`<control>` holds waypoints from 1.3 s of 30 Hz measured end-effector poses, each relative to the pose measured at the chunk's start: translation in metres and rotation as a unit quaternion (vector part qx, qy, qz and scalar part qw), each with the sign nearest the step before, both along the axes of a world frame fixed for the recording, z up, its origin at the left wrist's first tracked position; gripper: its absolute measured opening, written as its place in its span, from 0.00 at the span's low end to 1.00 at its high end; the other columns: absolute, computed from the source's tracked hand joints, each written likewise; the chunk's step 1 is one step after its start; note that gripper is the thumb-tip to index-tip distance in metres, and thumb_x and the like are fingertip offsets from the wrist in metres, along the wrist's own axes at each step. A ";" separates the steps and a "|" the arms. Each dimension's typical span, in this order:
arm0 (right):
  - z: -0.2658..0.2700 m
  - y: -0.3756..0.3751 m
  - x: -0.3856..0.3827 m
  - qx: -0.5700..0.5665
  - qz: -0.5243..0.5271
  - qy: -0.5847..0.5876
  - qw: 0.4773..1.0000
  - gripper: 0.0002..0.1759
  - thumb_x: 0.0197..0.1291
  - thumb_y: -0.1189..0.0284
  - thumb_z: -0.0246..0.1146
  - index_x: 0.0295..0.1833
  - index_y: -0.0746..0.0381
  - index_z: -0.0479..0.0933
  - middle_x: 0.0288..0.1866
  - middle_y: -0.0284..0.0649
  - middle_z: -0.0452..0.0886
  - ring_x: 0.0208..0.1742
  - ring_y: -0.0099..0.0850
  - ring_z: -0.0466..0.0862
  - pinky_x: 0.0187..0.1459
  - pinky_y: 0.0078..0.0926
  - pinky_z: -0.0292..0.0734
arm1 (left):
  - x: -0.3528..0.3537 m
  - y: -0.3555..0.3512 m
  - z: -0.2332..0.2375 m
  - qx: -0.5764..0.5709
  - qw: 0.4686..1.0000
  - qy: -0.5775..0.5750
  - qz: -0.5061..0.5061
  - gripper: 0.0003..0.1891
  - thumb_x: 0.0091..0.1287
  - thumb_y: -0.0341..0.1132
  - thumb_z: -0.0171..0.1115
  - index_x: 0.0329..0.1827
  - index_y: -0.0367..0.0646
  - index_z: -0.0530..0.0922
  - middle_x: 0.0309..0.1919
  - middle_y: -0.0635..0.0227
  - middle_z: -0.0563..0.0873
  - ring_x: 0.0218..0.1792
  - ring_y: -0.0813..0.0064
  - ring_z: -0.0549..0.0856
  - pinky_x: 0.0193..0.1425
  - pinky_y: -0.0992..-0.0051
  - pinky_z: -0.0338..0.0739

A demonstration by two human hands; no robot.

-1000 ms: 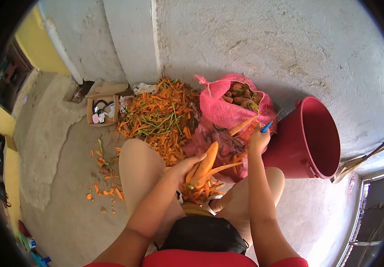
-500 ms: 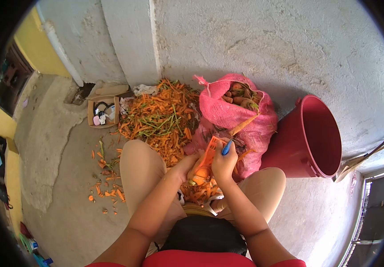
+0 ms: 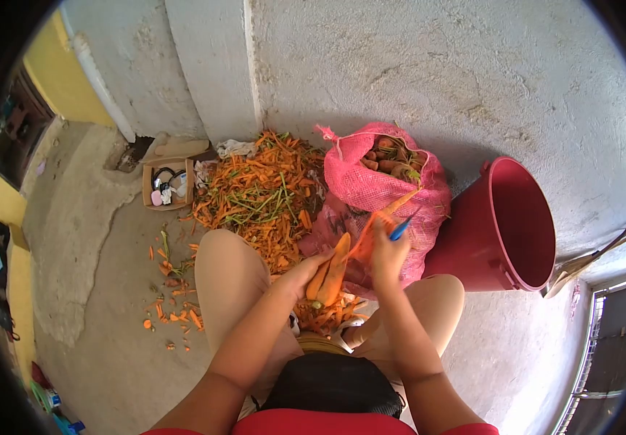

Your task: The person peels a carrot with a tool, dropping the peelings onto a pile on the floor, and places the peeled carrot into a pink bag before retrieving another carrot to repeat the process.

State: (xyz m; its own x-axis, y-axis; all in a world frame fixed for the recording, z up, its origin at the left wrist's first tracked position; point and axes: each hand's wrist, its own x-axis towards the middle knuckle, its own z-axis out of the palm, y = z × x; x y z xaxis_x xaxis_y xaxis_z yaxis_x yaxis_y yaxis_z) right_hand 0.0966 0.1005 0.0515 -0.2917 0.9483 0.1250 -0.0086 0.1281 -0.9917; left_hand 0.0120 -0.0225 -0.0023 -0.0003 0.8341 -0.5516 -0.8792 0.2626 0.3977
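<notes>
Well to the left of the pink mesh sack [image 3: 393, 185], a small cardboard box [image 3: 147, 190] sat on the floor. Between box and sack spread a heap of orange peelings [image 3: 255, 192] mixed with green stalks. Near the sack, on the person's side, the left hand [image 3: 300, 277] was partly closed around a carrot [image 3: 338, 272] angled up toward the sack; whether it was one forked root or two together could not be told. In front of the sack's lower part, the right hand [image 3: 390, 254] had its fingers bent around a blue tool [image 3: 400, 229] and a blurred orange tool [image 3: 365, 241]. Just right of the sack stood a dark red tub [image 3: 465, 243].
</notes>
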 end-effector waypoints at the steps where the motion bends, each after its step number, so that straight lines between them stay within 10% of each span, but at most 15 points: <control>1: 0.003 -0.015 -0.001 0.019 0.035 0.002 0.999 0.06 0.53 0.76 0.60 0.36 0.66 0.72 0.27 0.32 0.74 0.28 0.18 0.71 0.30 0.17 0.68 | -0.001 0.001 -0.007 0.013 1.000 -0.012 -0.009 0.20 0.64 0.50 0.45 0.47 0.42 0.71 0.38 0.65 0.79 0.34 0.73 0.81 0.38 0.72 0.78; 10: 0.005 -0.042 -0.001 0.040 0.081 -0.217 0.972 0.08 0.51 0.75 0.61 0.34 0.67 0.71 0.22 0.37 0.74 0.24 0.19 0.72 0.27 0.18 0.69 | -0.002 0.004 -0.003 -0.006 1.000 -0.022 0.016 0.20 0.68 0.48 0.36 0.48 0.42 0.69 0.37 0.64 0.79 0.35 0.72 0.81 0.36 0.72 0.78; 14: -0.015 0.011 -0.006 0.085 -0.044 -0.167 0.981 0.13 0.50 0.68 0.62 0.27 0.67 0.70 0.18 0.43 0.72 0.19 0.34 0.73 0.24 0.30 0.67 | -0.003 -0.006 0.006 0.059 0.990 0.000 -0.130 0.21 0.68 0.48 0.36 0.48 0.41 0.69 0.36 0.63 0.79 0.33 0.71 0.81 0.35 0.72 0.78; 20: -0.047 0.101 0.010 0.069 -0.187 -0.183 0.963 0.14 0.50 0.67 0.62 0.26 0.66 0.69 0.16 0.41 0.71 0.19 0.31 0.72 0.23 0.31 0.65 | -0.005 -0.011 0.021 0.059 0.994 -0.052 -0.073 0.23 0.66 0.51 0.38 0.53 0.41 0.67 0.28 0.58 0.78 0.28 0.61 0.81 0.32 0.60 0.78; 30: 0.001 -0.027 -0.008 0.007 0.061 -0.007 0.998 0.06 0.54 0.75 0.58 0.35 0.66 0.72 0.24 0.30 0.73 0.24 0.17 0.71 0.27 0.15 0.67 | -0.005 0.002 -0.002 -0.008 0.996 -0.090 0.018 0.20 0.66 0.51 0.39 0.46 0.44 0.70 0.34 0.62 0.80 0.32 0.68 0.81 0.33 0.69 0.78; 39: -0.001 -0.040 -0.005 0.074 0.044 -0.222 0.971 0.07 0.52 0.74 0.59 0.35 0.67 0.71 0.20 0.37 0.74 0.20 0.23 0.72 0.24 0.22 0.68 | 0.003 0.003 0.009 -0.033 0.998 -0.035 0.037 0.15 0.65 0.40 0.42 0.42 0.37 0.71 0.32 0.61 0.80 0.28 0.71 0.82 0.30 0.71 0.79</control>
